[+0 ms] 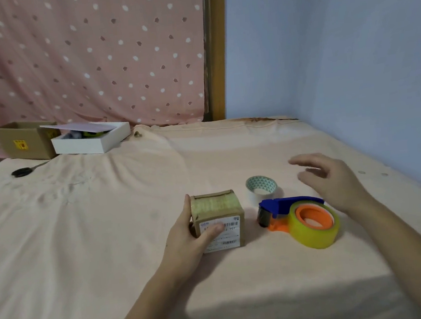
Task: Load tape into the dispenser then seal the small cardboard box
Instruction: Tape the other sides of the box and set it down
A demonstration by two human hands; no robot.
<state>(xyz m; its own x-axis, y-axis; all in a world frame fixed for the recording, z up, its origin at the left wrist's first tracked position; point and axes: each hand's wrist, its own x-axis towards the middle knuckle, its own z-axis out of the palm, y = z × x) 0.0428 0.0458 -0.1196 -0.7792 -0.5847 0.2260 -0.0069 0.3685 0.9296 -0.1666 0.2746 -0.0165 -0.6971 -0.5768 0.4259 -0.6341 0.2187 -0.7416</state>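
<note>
The small cardboard box point(219, 218) stands on the peach cloth, with tape across its top and a white barcode label on its near face. My left hand point(186, 239) grips it from the left, thumb pressed on the label. To its right lies the blue and orange tape dispenser point(282, 210) on its side, with a yellowish tape roll point(316, 234) seated on its orange hub. My right hand point(328, 180) hovers just above and behind the dispenser, fingers spread and holding nothing. A second small tape roll point(261, 189), patterned teal inside, sits behind the dispenser.
At the back left stand an open brown carton point(24, 142) and a white box point(90, 142) with a loose lid. Black-handled scissors point(22, 171) lie in front of them. A blue wall point(350, 66) bounds the right side, a dotted pink curtain the back.
</note>
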